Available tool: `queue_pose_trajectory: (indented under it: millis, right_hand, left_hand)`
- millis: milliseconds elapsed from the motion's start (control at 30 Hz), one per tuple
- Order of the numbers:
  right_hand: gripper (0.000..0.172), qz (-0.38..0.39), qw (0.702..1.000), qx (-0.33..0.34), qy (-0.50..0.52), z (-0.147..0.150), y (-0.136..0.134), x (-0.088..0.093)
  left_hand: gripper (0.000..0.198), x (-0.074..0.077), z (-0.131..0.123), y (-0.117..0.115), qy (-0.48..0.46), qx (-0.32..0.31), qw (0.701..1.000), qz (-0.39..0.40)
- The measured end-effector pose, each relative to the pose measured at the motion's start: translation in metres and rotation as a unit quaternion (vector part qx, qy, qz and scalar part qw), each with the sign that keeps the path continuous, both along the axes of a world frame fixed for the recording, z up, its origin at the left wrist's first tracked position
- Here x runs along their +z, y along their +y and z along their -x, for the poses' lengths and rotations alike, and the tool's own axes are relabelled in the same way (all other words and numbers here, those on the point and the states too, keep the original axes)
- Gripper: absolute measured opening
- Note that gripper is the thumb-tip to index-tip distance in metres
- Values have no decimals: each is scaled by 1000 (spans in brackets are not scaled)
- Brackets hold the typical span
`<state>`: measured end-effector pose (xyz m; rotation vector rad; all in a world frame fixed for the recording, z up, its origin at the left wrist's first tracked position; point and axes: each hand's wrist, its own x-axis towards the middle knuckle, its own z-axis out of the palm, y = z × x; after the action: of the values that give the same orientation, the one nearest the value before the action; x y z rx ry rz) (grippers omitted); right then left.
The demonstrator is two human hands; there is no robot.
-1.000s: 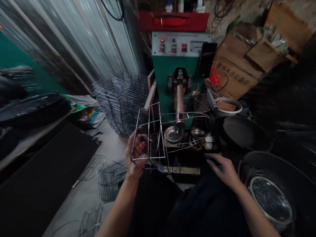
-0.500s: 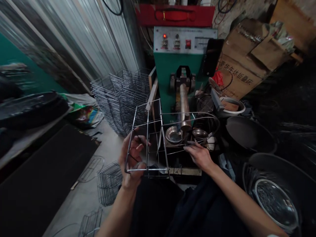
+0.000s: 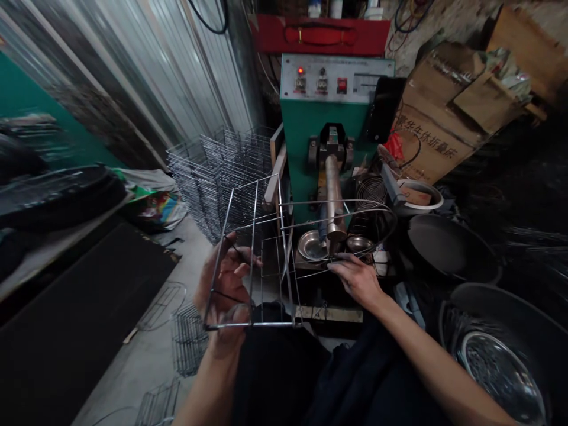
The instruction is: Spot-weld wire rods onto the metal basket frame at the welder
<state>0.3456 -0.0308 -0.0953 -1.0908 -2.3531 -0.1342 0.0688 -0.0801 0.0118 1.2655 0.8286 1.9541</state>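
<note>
Steel-wire rack (image 3: 254,260) is hanging at twelve o'clock; I'm curling my left hand (image 3: 224,290) around its side, pinching the curved lower wire (image 3: 310,271) with my right hand (image 3: 355,281), and that wire is needing steadying.

Concrete floor (image 3: 119,378) with several wire racks (image 3: 190,343) lying on it

Dim workshop, low light. Far left: corrugated metal wall (image 3: 190,71) above a green-painted wall (image 3: 26,89). Far right: rough plaster wall (image 3: 448,26) with loose cables (image 3: 410,18), and printed cardboard cartons (image 3: 432,142) stacked against it. Centre, far: green machine cabinet (image 3: 299,136) with a control panel (image 3: 332,77). Near left: dark flat panel (image 3: 75,307) beside the concrete floor (image 3: 151,367).
</note>
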Motion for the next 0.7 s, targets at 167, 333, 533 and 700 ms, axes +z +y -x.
queue_pose_trajectory:
  millis: [167,333,533,700]
  right_hand:
    - [36,-4,1000,4,6,1,4,4]
    - [40,5,1000,-1,-6,1,2,6]
    - [43,21,1000,-18,-13,2,5,8]
    - [42,35,999,-22,-33,3,7,13]
  left_hand:
    - [85,2,2,6,-3,4,1000,-6]
    - [70,5,5,10,9,4,1000,-23]
    - [71,8,3,14,25,6,999,-44]
    - [69,6,3,19,21,8,998,-58]
